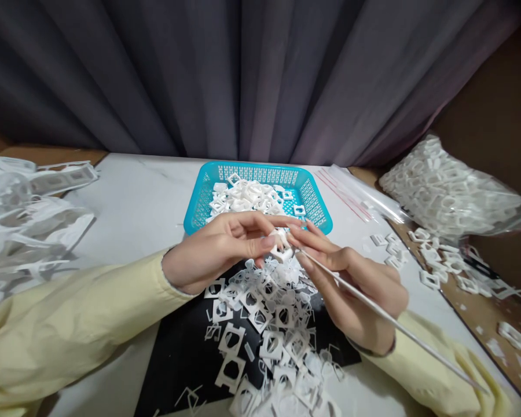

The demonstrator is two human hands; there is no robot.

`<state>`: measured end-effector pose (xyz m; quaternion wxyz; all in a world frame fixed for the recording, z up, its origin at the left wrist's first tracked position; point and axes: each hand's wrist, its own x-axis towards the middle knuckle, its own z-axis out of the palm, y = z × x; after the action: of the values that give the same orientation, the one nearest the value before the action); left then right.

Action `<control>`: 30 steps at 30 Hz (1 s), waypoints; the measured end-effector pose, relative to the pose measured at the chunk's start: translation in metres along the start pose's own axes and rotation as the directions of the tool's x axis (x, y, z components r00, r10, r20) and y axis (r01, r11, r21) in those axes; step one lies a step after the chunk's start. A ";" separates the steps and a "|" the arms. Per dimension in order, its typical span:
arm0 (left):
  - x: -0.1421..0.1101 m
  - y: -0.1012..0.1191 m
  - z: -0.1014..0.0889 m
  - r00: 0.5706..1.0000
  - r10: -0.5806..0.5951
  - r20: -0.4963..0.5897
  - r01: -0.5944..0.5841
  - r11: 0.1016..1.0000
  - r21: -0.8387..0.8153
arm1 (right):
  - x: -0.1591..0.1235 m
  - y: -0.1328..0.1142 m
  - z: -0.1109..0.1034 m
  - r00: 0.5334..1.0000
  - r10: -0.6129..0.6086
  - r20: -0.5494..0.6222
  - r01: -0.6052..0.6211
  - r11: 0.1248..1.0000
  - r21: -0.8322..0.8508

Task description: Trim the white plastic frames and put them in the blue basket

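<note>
My left hand [219,249] pinches a small white plastic piece [280,248] between thumb and fingers, just in front of the turquoise basket [319,207]. My right hand [351,284] is closed around a long thin white rod [399,327], whose tip meets the piece. Below both hands lies a heap of white square frame offcuts [264,324] on a black mat [178,353].
The basket holds several white parts [247,197]. A clear bag full of white pieces [447,191] lies at the right, with loose pieces [434,260] scattered near it. Empty clear bags [30,220] pile up at the left. A grey curtain [243,75] hangs behind the table.
</note>
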<state>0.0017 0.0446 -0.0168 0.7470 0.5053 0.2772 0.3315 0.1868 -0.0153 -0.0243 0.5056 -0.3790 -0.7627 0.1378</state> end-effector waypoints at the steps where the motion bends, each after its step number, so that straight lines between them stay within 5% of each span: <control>1: 0.000 -0.002 0.000 1.000 -0.015 -0.010 0.015 0.999 -0.049 | -0.001 0.002 0.002 1.000 -0.006 -0.003 0.006 1.000 0.029; 7: 0.003 -0.010 -0.001 0.998 -0.036 -0.055 0.023 0.977 -0.214 | -0.001 0.009 0.006 0.997 -0.058 -0.049 0.059 0.998 0.017; 18: 0.004 -0.015 0.001 0.983 0.116 -0.141 -0.104 0.991 0.085 | 0.009 0.004 -0.009 0.990 0.141 0.011 -0.141 0.976 0.168; 24: 0.002 -0.017 0.002 0.972 0.223 -0.068 -0.212 0.967 0.142 | 0.016 0.004 -0.018 0.979 0.048 0.199 -0.086 0.979 0.185; 30: -0.001 -0.013 0.006 0.959 0.283 -0.028 -0.275 0.947 0.166 | 0.015 0.003 -0.023 0.953 -0.117 0.279 0.096 0.991 0.088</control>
<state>0.0087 0.0373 -0.0266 0.6420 0.5893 0.2479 0.4233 0.2052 -0.0071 -0.0056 0.4114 -0.2946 -0.8411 0.1912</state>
